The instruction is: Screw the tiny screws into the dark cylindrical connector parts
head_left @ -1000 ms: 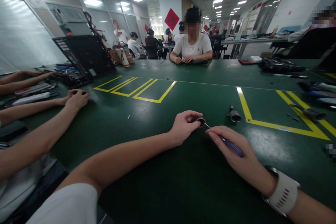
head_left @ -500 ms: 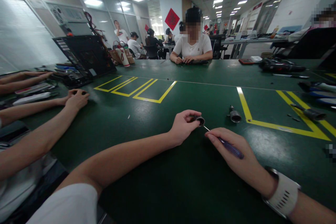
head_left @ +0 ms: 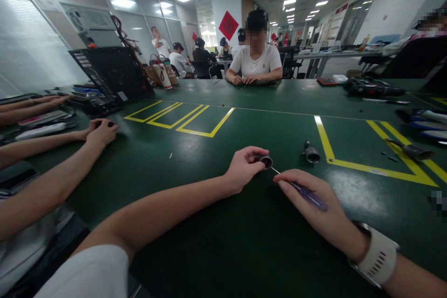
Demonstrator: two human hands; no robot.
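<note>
Near the middle of the green table, my left hand point(head_left: 243, 169) grips a small round metal part point(head_left: 266, 162) between thumb and fingers, its hollow end turned to the right. My right hand point(head_left: 310, 200) is closed on a screwdriver with a translucent purple handle point(head_left: 312, 197). The thin shaft points up and left, its tip at the rim of the metal part; whether it touches is too small to tell. A similar metal cup-shaped part point(head_left: 312, 154) lies just beyond my right hand, left of the yellow tape.
Another metal part point(head_left: 417, 151) lies on yellow tape point(head_left: 384, 171) at the right, near blue-handled tools point(head_left: 431, 125). A co-worker's hands point(head_left: 103, 131) are at the left, before a black frame point(head_left: 118, 74). A person point(head_left: 256, 63) sits across the table point(head_left: 157, 163).
The screwdriver handle and the fingers of my right hand have shifted very slightly. My left hand keeps its grip on the metal part.
</note>
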